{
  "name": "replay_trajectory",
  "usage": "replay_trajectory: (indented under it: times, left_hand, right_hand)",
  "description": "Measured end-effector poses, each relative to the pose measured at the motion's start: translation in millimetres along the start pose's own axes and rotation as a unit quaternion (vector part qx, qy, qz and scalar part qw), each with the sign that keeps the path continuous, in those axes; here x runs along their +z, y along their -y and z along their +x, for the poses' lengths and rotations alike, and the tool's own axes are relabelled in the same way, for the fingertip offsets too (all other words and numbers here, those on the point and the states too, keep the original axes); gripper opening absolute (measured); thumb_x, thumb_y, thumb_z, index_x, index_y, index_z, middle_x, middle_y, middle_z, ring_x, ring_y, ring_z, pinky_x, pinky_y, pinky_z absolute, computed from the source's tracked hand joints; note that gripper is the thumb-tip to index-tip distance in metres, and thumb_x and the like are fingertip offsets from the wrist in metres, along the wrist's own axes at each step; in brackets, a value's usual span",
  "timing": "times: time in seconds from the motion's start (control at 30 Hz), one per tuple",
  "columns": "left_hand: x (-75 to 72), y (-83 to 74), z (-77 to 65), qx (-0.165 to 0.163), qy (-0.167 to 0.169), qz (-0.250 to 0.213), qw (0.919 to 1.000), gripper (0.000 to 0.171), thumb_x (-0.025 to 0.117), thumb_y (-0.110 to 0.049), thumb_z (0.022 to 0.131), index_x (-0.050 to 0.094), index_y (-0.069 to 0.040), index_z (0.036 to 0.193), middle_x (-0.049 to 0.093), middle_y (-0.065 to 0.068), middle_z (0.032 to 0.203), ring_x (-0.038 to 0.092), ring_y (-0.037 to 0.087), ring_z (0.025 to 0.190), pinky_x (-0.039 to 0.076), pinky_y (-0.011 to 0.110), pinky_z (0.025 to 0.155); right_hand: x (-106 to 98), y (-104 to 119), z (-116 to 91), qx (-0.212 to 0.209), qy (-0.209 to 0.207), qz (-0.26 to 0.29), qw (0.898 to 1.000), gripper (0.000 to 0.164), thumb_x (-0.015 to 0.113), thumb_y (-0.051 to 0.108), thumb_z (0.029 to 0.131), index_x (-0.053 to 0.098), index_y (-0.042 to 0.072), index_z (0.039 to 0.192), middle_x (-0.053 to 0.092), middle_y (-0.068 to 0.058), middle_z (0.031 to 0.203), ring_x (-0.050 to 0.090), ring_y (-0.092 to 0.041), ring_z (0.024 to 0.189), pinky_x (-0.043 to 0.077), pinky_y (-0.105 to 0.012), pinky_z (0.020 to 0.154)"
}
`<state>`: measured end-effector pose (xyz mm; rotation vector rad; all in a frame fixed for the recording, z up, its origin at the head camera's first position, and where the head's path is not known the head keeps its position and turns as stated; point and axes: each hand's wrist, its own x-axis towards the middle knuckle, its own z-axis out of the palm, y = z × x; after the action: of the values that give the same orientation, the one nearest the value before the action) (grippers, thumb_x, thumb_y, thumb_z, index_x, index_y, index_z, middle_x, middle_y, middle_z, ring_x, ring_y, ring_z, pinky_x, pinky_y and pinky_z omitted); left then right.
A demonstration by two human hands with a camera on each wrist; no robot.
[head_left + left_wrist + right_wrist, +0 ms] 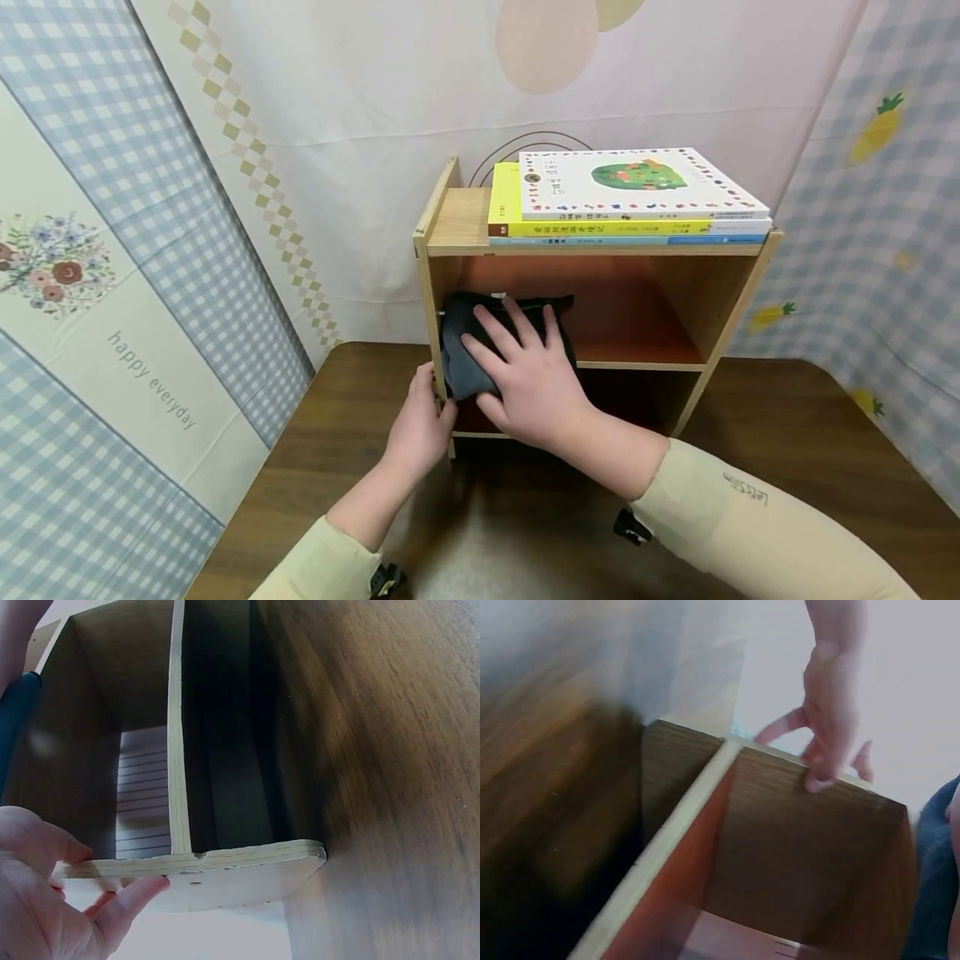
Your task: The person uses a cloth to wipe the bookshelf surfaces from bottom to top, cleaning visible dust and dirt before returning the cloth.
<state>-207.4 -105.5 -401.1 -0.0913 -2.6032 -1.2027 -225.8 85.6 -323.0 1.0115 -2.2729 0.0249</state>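
In the head view, a dark blue-grey cloth [468, 362] overlaps the left part of the upper compartment of a small wooden shelf [716, 333]. My right hand [536, 387] lies over the cloth with its fingers straight and spread, back of the hand towards me. The cloth shows only as a strip at the right edge of the right wrist view. With my left hand [420, 425] I grip the shelf's left side panel near its front edge. In the left wrist view, the thumb [135, 904] is on the panel's outer face and a finger reaches over its edge.
Several books lie stacked on the shelf's top, a white picture book [622, 183] uppermost and a yellow book [506, 196] below it. The shelf stands on a dark wooden table [360, 392]. Patterned curtains [360, 167] hang close behind and at both sides.
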Motion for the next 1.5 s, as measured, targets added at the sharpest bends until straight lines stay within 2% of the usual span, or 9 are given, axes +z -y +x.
replay_trajectory:
  times: [0.13, 0.3, 0.47, 0.73, 0.93, 1.17, 1.37, 1.5]
  left_hand:
    - [-0.3, 0.9, -0.5, 0.001, 0.002, -0.006, 1.0, 0.051, 0.057, -0.015, 0.1, 0.033, -0.01, 0.144, 0.05, 0.014, 0.124, 0.057, 0.025, 0.092, 0.048, 0.038, 0.072]
    - [-0.6, 1.3, -0.3, 0.006, 0.001, -0.01, 0.9999, 0.051, 0.058, -0.012, 0.099, 0.033, -0.008, 0.144, 0.049, 0.016, 0.124, 0.059, 0.026, 0.093, 0.049, 0.039, 0.072]
    - [-1.5, 0.9, -0.5, 0.005, 0.005, -0.011, 0.9999, 0.051, 0.057, -0.012, 0.1, 0.033, -0.008, 0.144, 0.049, 0.017, 0.125, 0.059, 0.026, 0.095, 0.049, 0.04, 0.073]
    - [-4.5, 0.7, -1.3, -0.002, 0.006, -0.016, 0.9999, 0.052, 0.057, -0.014, 0.1, 0.031, -0.01, 0.145, 0.048, 0.019, 0.13, 0.06, 0.03, 0.105, 0.05, 0.044, 0.077]
    - [-3.1, 2.5, -0.2, -0.002, 0.016, -0.021, 0.9997, 0.053, 0.057, -0.015, 0.101, 0.03, -0.01, 0.146, 0.048, 0.019, 0.131, 0.061, 0.03, 0.102, 0.051, 0.042, 0.075]
    - [-5.0, 0.7, 0.8, -0.019, 0.022, -0.045, 0.9986, 0.054, 0.057, -0.018, 0.102, 0.03, -0.016, 0.148, 0.046, 0.013, 0.14, 0.055, 0.029, 0.12, 0.051, 0.046, 0.084]
    - [-3.7, 3.1, 0.4, -0.024, 0.031, -0.061, 0.9974, 0.057, 0.057, -0.022, 0.102, 0.029, -0.019, 0.151, 0.043, 0.01, 0.145, 0.051, 0.028, 0.126, 0.049, 0.048, 0.089]
    - [-5.1, 6.9, 0.7, -0.025, 0.04, -0.086, 0.9951, 0.06, 0.059, -0.027, 0.101, 0.028, -0.023, 0.152, 0.04, 0.008, 0.147, 0.047, 0.027, 0.129, 0.047, 0.049, 0.093]
  right_hand:
    - [-9.4, -6.2, 6.3, 0.05, 0.05, 0.015, 0.997, 0.06, 0.057, 0.05, 0.088, 0.053, 0.028, 0.144, 0.028, -0.009, 0.16, 0.018, -0.041, 0.147, 0.022, -0.074, 0.103]
    - [-20.0, -14.2, 14.9, 0.121, 0.122, 0.06, 0.983, 0.06, 0.055, 0.055, 0.088, 0.053, 0.033, 0.144, 0.026, -0.008, 0.161, 0.021, -0.042, 0.145, 0.023, -0.075, 0.102]
    - [-23.5, -17.3, 18.6, 0.149, 0.15, 0.089, 0.973, 0.059, 0.056, 0.056, 0.087, 0.055, 0.034, 0.142, 0.03, -0.007, 0.159, 0.025, -0.04, 0.144, 0.025, -0.074, 0.102]
    - [-20.8, -16.8, 21.7, 0.131, 0.13, 0.112, 0.976, 0.053, 0.06, 0.05, 0.086, 0.063, 0.028, 0.134, 0.046, -0.005, 0.147, 0.043, -0.036, 0.131, 0.042, -0.06, 0.094]
    - [-19.5, -17.2, 22.4, 0.116, 0.12, 0.101, 0.981, 0.049, 0.062, 0.047, 0.085, 0.065, 0.027, 0.13, 0.054, -0.003, 0.14, 0.048, -0.033, 0.126, 0.043, -0.058, 0.094]
    - [-18.6, -13.7, 21.2, 0.084, 0.076, 0.087, 0.99, 0.041, 0.067, 0.039, 0.086, 0.07, 0.02, 0.123, 0.063, -0.003, 0.128, 0.053, -0.03, 0.119, 0.045, -0.053, 0.093]
    - [-17.8, -10.7, 18.9, 0.073, 0.052, 0.081, 0.993, 0.034, 0.07, 0.034, 0.087, 0.072, 0.015, 0.116, 0.065, -0.006, 0.121, 0.056, -0.031, 0.114, 0.047, -0.051, 0.093]
    - [-17.9, -9.0, 17.9, 0.066, 0.04, 0.083, 0.994, 0.031, 0.072, 0.029, 0.086, 0.073, 0.014, 0.113, 0.065, -0.006, 0.118, 0.057, -0.031, 0.111, 0.049, -0.05, 0.09]
